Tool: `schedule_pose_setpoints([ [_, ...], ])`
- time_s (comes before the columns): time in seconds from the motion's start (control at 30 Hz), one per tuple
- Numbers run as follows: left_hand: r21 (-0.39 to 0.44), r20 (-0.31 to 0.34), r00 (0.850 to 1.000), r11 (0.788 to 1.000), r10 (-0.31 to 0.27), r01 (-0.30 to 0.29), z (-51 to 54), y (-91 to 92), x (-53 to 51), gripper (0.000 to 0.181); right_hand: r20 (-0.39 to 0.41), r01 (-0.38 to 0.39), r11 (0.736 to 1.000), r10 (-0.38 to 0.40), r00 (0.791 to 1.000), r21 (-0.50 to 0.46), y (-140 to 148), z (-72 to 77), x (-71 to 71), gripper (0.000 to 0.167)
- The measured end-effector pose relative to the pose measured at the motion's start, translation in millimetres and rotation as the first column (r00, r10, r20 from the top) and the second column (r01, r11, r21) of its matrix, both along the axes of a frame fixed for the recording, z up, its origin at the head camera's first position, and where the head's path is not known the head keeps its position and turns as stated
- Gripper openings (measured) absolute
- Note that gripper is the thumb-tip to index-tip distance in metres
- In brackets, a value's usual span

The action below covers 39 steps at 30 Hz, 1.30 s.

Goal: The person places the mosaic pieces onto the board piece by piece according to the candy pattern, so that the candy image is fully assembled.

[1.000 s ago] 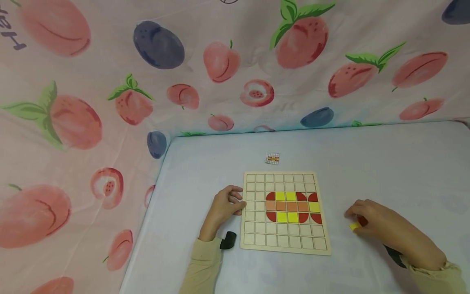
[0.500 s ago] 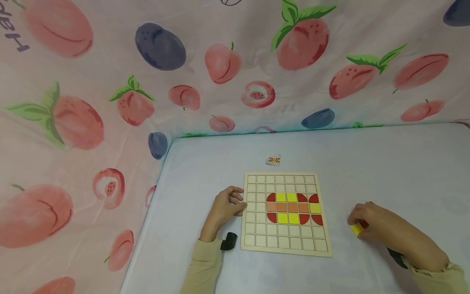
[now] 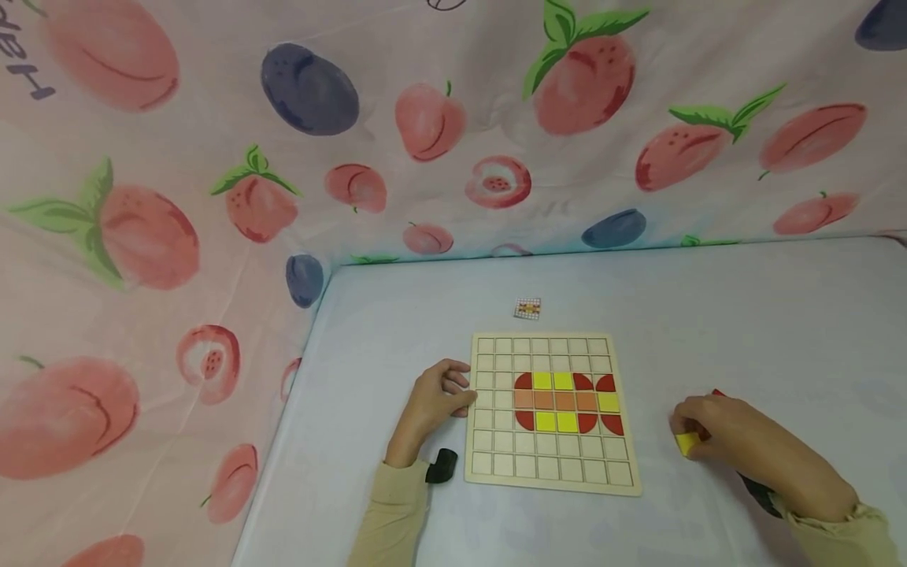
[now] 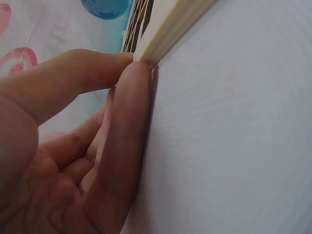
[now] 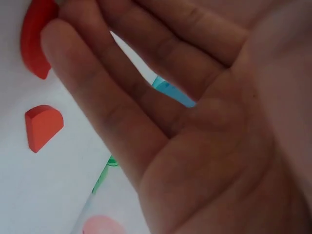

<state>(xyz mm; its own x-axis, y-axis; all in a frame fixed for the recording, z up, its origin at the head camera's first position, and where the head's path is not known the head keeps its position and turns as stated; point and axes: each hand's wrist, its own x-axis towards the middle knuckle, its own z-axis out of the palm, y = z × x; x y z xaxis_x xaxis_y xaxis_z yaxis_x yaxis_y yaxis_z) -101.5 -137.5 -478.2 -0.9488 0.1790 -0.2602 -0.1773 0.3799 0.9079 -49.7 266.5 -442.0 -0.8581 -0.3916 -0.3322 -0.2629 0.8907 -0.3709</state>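
A square wooden grid board [image 3: 505,457] lies on the table, bearing red, yellow and orange pieces in its cells. My left hand [image 3: 437,394] pinches the board's left edge; in the left wrist view the thumb [image 4: 78,73] lies on the rim and the index finger [image 4: 129,126] against its side. Right of the board, my right hand [image 3: 737,429] is low over the table, thumb and fingertips at a yellow square tile [image 3: 686,443]. Red pieces lie close by: a rounded one [image 5: 44,126] and a longer curved one [image 5: 34,41] at a fingertip. The tile is hidden in the right wrist view.
A small printed pattern card [image 3: 527,308] lies behind the board. Fruit-print cloth [image 3: 425,197] rises at the back and left of the pale table [image 3: 397,315]. A black strap piece [image 3: 442,466] shows at the left wrist.
My right hand shifts only slightly, and more of the yellow tile shows beside the thumb than a second ago. A red corner now peeks out behind that hand. The left hand stays on the board.
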Motion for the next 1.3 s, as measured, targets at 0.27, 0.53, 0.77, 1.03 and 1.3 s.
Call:
schedule_pose_setpoints([
  [0.27,0.012,0.002,1.0,1.0,0.001,-0.001,-0.5,0.2,0.9,0.042,-0.051,-0.03,0.998,0.027,0.998,-0.061,-4.8,6.8,2.4,0.034],
  [0.53,0.016,0.02,1.0,1.0,0.006,-0.006,-0.1,1.2,1.2,0.041,-0.048,-0.032,0.997,0.028,0.998,-0.077,-22.9,17.4,-4.7,0.026],
  [0.77,-0.001,0.008,1.0,1.0,0.024,-0.024,0.5,2.8,1.5,0.041,-0.12,-0.052,0.993,0.038,0.992,-0.11,-45.8,26.8,-12.8,0.021],
  [1.03,-0.021,-0.004,1.0,1.0,0.021,-0.021,3.5,4.2,1.8,0.04,-0.19,-0.071,0.99,0.047,0.981,-0.124,-69.2,33.5,-19.3,0.021],
  [1.3,-0.032,0.011,1.0,0.999,0.024,-0.024,5.4,4.1,2.4,0.04,-0.173,-0.091,0.988,0.069,0.983,-0.126,-96.2,38.2,-28.5,0.018],
])
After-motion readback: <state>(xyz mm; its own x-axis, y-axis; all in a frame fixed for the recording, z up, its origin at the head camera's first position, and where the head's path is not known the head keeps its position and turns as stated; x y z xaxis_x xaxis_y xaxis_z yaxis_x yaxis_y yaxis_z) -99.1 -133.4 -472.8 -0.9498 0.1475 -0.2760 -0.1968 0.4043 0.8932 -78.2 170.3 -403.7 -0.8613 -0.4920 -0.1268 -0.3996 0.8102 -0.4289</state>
